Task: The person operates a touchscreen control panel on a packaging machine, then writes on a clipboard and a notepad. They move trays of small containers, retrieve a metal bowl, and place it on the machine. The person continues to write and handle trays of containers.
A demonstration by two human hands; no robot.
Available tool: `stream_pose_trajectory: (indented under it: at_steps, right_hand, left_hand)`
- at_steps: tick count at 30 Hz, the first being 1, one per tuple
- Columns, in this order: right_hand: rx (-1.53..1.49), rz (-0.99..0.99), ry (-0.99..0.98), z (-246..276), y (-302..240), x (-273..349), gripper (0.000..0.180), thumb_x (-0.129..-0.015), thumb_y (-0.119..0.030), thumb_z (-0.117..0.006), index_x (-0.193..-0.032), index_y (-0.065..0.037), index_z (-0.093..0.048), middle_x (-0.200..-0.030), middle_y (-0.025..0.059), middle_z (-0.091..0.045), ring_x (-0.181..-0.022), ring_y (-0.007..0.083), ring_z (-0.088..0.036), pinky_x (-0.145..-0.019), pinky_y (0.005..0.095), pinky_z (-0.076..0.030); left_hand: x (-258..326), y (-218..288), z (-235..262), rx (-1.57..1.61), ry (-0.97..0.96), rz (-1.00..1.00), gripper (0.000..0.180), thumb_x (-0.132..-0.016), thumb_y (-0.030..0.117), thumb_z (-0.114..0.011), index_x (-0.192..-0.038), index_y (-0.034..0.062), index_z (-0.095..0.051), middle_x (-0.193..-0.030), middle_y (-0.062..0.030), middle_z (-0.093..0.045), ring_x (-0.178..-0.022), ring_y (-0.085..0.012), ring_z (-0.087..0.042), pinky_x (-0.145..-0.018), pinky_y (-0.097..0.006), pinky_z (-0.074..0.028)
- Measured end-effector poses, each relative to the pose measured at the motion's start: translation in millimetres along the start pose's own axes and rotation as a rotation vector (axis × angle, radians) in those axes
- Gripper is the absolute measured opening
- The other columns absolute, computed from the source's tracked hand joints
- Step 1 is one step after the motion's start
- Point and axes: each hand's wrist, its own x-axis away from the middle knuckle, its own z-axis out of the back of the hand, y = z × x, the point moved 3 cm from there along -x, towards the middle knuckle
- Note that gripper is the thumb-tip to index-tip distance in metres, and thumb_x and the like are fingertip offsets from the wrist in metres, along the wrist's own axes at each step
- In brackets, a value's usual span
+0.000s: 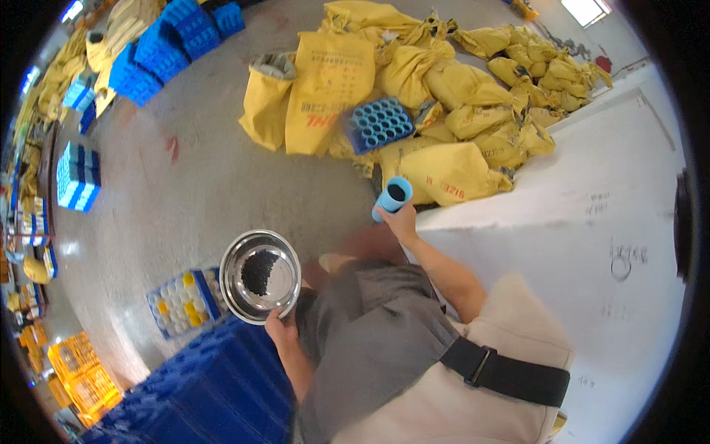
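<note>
My left hand [281,324] grips the rim of a round stainless steel bowl [231,287]. A heap of small black pieces [259,272] lies inside it, too small to make out singly. To the right, my right hand [401,222] is wrapped round a light blue cup [384,205], tilted with its mouth facing away from me. The cup's inside looks dark; whether anything is in it I cannot tell. Beyond the cup, a blue tray with round holes [381,124] rests on yellow woven sacks [447,174].
Yellow sacks [329,92] pile up ahead. A white wall or panel [562,244] stands close on my right. Stacked dark blue crates [214,392] are at lower left, beside a crate of white and yellow round pieces [177,303]. Blue crates [159,55] and yellow crates [83,374] stand farther left.
</note>
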Motion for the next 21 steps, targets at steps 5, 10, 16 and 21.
stream_pose_trajectory:
  at_steps: [5, 10, 16, 21]
  right_hand:
    - [-0.187, -0.116, 0.128, -31.7, 24.4, -108.7, 0.075, -0.076, -0.027, -0.091, -0.135, -0.004, -0.05, -0.124, 0.0151, -0.066, -0.112, 0.0308, -0.066, -0.095, 0.0432, -0.052]
    - [-0.26, -0.063, 0.347, -108.2, 121.5, -240.2, 0.072, -0.082, -0.026, -0.089, -0.136, -0.004, -0.047, -0.131, 0.0166, -0.059, -0.117, 0.0301, -0.062, -0.096, 0.0473, -0.053]
    - [-0.085, -0.518, 0.389, -246.8, 251.4, -377.1, 0.078, -0.079, -0.03, -0.091, -0.139, -0.002, -0.05, -0.13, 0.017, -0.064, -0.119, 0.0326, -0.063, -0.098, 0.0471, -0.052]
    - [-0.205, -0.487, 0.714, -341.4, 339.4, -448.6, 0.074, -0.071, -0.027, -0.094, -0.129, 0.0, -0.058, -0.123, 0.0195, -0.068, -0.112, 0.0343, -0.067, -0.094, 0.046, -0.052]
  left_hand:
    - [-73.6, 32.5, -120.2, -0.161, -0.036, 0.167, 0.033, -0.086, -0.006, -0.052, -0.118, -0.0145, -0.055, -0.118, -0.0234, -0.063, -0.104, -0.0384, -0.068, -0.089, -0.049, -0.063]
    - [-230.0, 14.8, -233.4, -0.351, -0.13, 0.113, 0.039, -0.086, -0.008, -0.053, -0.124, -0.0142, -0.052, -0.121, -0.022, -0.061, -0.108, -0.0386, -0.066, -0.091, -0.049, -0.061]
    - [-398.0, -22.4, -358.1, -0.525, -0.128, 0.104, 0.025, -0.084, -0.006, -0.059, -0.11, -0.0062, -0.059, -0.106, -0.0135, -0.064, -0.094, -0.0279, -0.067, -0.078, -0.044, -0.059]
    - [-475.4, -65.3, -447.9, -0.629, -0.086, 0.111, 0.004, -0.087, -0.003, -0.062, -0.091, -0.0005, -0.064, -0.091, -0.0064, -0.065, -0.084, -0.0193, -0.066, -0.075, -0.034, -0.055]
